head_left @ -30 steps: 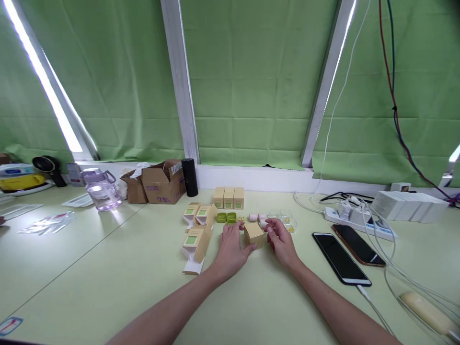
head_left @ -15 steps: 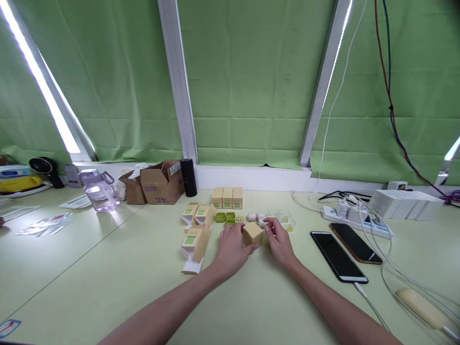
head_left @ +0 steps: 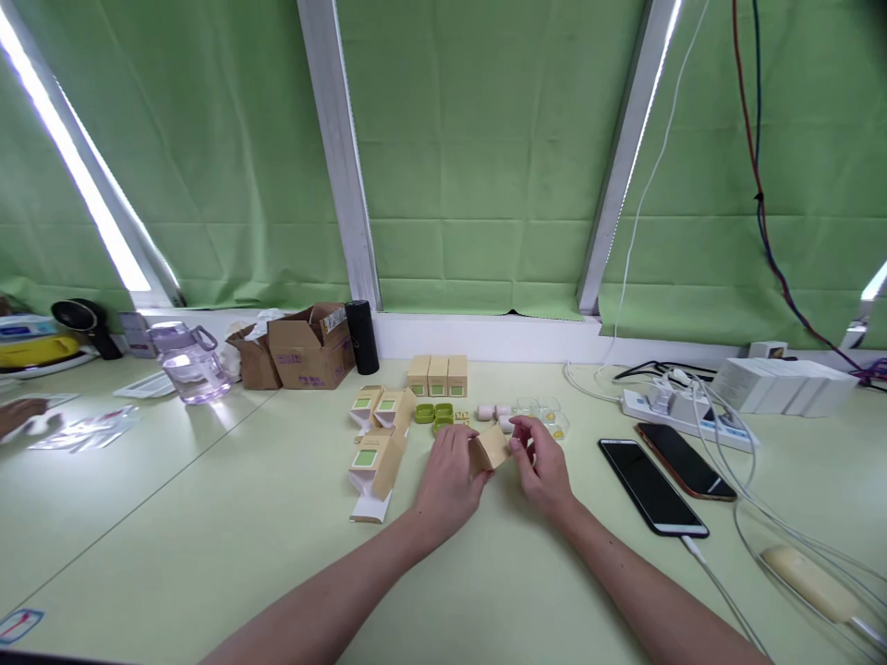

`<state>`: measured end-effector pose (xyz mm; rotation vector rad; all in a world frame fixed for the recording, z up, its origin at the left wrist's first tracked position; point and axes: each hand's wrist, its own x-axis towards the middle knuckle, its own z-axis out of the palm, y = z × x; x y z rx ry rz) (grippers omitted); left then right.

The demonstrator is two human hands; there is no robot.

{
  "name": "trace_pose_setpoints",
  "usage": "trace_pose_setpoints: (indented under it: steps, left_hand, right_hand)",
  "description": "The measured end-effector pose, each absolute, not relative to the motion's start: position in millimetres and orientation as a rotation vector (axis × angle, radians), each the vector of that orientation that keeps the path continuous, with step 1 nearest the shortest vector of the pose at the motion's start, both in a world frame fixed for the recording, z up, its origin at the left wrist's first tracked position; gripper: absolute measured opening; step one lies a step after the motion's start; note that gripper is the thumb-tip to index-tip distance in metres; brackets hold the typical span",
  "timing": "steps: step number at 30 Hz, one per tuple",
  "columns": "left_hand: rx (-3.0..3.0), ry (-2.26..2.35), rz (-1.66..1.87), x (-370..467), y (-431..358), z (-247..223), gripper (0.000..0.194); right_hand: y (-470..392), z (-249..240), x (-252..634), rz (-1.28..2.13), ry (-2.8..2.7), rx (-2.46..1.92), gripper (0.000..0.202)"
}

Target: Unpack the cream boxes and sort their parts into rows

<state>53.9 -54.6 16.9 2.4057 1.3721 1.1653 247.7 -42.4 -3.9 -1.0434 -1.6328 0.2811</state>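
Note:
My left hand (head_left: 450,476) is closed round the left side of a small tan cardboard box (head_left: 494,447), its thumb along the near lower edge. At the box's right edge my right hand (head_left: 544,465) has its fingers curled, with the thumb and fingertips against the cardboard. The box is tilted, and its far side is hidden. Just behind lie several olive-green square cups (head_left: 434,413), small yellowish pieces (head_left: 461,417), pale pink cylinders (head_left: 486,412) and clear rounded cups (head_left: 549,406). To the left are three open tan boxes (head_left: 378,457) with green labels and flaps out.
Three closed tan boxes (head_left: 437,377) stand at the back. Two phones (head_left: 651,485) and a power strip (head_left: 686,420) with cables are on the right. A jug (head_left: 190,365), a brown carton (head_left: 311,349) and a black cylinder (head_left: 362,338) stand left. Another person's hand (head_left: 19,416) shows far left.
The box has tipped and turned in my left hand, so a different face shows. My right fingers have come in against its edge. Another person's hand has reached further in from the left.

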Motion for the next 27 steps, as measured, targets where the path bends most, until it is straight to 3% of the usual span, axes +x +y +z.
trace_pose_setpoints:
  steps: [6, 16, 27]
  left_hand:
    - [2.758, 1.231, 1.387, 44, -63, 29, 0.045]
    - [3.016, 1.343, 1.289, 39, -62, 29, 0.037]
    - [3.117, 1.342, 1.340, 40, -62, 29, 0.035]
  right_hand:
    - [-63, 10, 245, 0.053, -1.757, -0.842, 0.042]
    - [-68, 11, 238, 0.015, -1.839, -0.793, 0.059]
    - [-66, 8, 236, -0.007, -1.860, -0.789, 0.057]
